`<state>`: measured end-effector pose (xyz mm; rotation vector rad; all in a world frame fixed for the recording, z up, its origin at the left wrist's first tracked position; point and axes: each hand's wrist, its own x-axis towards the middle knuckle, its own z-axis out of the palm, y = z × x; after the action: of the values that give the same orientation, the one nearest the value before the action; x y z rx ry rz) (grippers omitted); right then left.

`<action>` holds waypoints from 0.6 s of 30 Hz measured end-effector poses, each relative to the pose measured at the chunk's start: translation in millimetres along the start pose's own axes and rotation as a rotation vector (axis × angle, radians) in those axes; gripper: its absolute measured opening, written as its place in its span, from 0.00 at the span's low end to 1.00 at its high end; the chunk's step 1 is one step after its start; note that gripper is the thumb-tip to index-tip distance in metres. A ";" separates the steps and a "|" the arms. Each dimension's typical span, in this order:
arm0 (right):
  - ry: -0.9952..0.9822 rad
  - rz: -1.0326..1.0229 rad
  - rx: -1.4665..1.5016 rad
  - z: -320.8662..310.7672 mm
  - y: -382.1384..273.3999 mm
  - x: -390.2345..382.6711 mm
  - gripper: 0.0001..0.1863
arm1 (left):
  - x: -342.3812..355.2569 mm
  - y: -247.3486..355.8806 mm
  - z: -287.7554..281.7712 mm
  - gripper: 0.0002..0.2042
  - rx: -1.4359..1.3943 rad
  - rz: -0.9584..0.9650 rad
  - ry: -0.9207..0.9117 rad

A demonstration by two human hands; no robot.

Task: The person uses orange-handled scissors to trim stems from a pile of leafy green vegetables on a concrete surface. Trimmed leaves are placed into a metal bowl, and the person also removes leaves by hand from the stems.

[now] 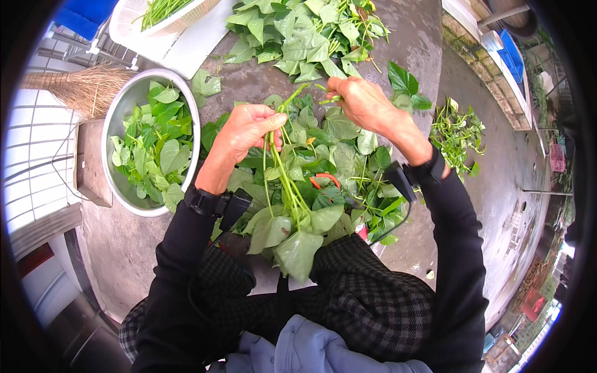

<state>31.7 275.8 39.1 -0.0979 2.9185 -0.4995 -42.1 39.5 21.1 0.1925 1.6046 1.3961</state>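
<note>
My left hand is closed around a small bunch of leafy green vine stems. Its broad heart-shaped leaves hang down over my lap, and the cut ends point up and to the right. Just right of those ends, my right hand pinches a short piece of green stem between thumb and fingers. Below both hands spreads a pile of loose leafy vines. Something curved and orange-red shows among the leaves; its kind is mostly hidden.
On the left stands a metal basin holding picked leaves, with a straw broom behind it. A white basket of green stems is at the far left. More vines lie ahead; a smaller heap of stems sits right.
</note>
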 end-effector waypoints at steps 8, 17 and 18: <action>-0.369 -0.046 0.541 13.4 -60.0 -21.5 0.11 | 12.9 -6.7 1.5 0.13 -0.051 0.000 0.170; -0.100 0.054 0.662 7.2 -49.8 -9.7 0.08 | 11.7 -16.0 -10.4 0.13 -0.440 0.129 -0.216; -0.076 0.017 0.641 6.8 -48.2 -9.8 0.07 | 12.0 -18.6 -6.4 0.14 -0.339 0.126 -0.183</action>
<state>44.3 229.1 50.5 -0.0027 2.5364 -1.3532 -44.6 36.8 -1.6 0.2148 1.2035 1.6733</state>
